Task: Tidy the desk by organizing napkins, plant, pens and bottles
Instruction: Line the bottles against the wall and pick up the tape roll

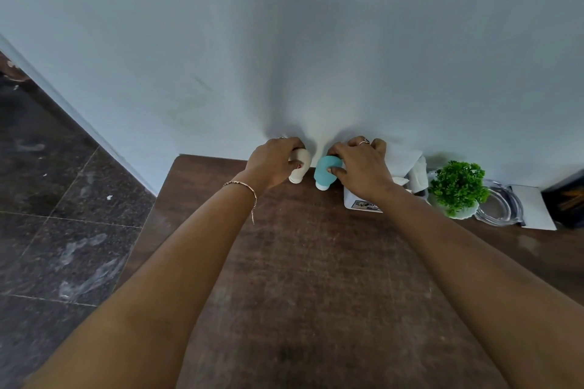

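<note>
Nearest us, both forearms reach out over the bare brown worktop (316,278) toward its far edge, where it meets the pale wall (284,41); a thin bracelet (243,185) circles the left wrist.

At the far edge we find both hands at work. The left hand (271,164) is wrapped around a cream bottle (299,167), fingers over its far end and thumb on its side. The right hand (363,167) is closed over a teal bottle (327,170), thumb against its right flank. Each bottle runs near to far, its white cap pointing back toward us and its body toward the wall. The two sit side by side, close but seemingly not touching; whether they are lifted or resting we cannot tell.

The relation that matters, in our judgement, is this: each hand already holds its own bottle, so standing them up would mean swinging the capped near ends.

Just right of the right hand lie white napkins (407,161) on a white box (360,207), then the small green plant (458,186) in its white pot. Farther right we make out a clear container (496,208) and a dark box (565,199). No pens are discernible.
</note>
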